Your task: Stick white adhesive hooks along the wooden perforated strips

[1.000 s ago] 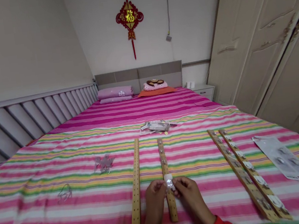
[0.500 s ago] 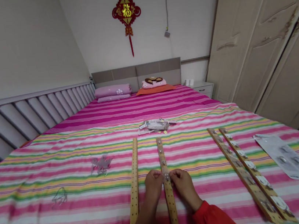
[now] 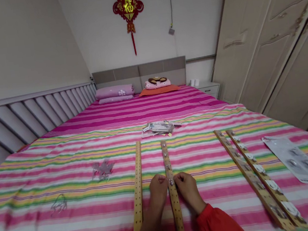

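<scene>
Before me on the bed lies a narrow wooden strip (image 3: 177,213) with rows of small holes. Along its far half sit several clear patches with small metal hooks. The nearest of these, a clear adhesive hook (image 3: 171,182), lies between my hands. My left hand (image 3: 158,187) pinches its left edge, fingers closed. On the opposite edge, my right hand (image 3: 186,187) is closed in a similar pinch. The fingertips hide the patch's edges. A second holed wooden strip (image 3: 138,194), bare of hooks, lies just left, partly behind my left forearm.
Two wooden strips with hooks, a left one (image 3: 246,169) and a right one (image 3: 260,169), lie at right. Beyond them is a hook package (image 3: 300,163). Clear packets (image 3: 160,128) lie farther back, clear pieces (image 3: 103,169) and a thin wire-like tangle (image 3: 59,203) at left.
My fingers have shifted slightly at the edges of the clear adhesive hook, and my right fingers are more tucked in. The view has tilted a little; the strips stay in place.
</scene>
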The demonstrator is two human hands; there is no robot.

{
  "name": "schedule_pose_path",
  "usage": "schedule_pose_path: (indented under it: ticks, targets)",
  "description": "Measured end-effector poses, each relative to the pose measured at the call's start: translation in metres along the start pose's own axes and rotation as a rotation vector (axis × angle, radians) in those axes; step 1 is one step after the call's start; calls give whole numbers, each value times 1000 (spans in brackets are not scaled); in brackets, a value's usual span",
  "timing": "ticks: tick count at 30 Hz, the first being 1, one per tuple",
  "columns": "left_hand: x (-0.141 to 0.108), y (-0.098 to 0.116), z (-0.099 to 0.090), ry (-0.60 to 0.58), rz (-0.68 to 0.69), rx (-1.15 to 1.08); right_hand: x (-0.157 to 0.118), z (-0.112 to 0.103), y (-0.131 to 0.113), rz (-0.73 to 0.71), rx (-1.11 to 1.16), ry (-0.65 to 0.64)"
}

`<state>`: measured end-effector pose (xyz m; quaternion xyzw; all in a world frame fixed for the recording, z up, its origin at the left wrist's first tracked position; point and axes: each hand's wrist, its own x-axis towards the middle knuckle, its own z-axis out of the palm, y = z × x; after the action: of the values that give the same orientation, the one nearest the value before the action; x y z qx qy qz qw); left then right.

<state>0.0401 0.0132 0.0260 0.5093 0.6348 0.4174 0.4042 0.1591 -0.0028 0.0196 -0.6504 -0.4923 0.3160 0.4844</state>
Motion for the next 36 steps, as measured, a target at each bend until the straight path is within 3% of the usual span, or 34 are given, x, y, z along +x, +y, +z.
schedule_pose_path:
  ticks: [9,17,23,26,29,34,36]
  targets:
    - [3,-11,3,-26,11,-104,0,1,3,-1,18,24]
    - [-4,-7,4,-20,19,-100,1,3,4,25,111,18]
    - [-21,-3,-5,-121,-43,-168,-13,-7,-5,-6,230,22]
    - [-23,2,-34,-192,10,-192,-22,-17,-6,-69,280,63]
    - [-11,2,-85,-118,69,-173,-30,-24,-5,-92,278,34]
    - [19,-30,-176,415,145,0,-36,-28,1,-61,279,35]
    - [25,-46,-199,488,136,125,-37,-28,2,-51,273,22]
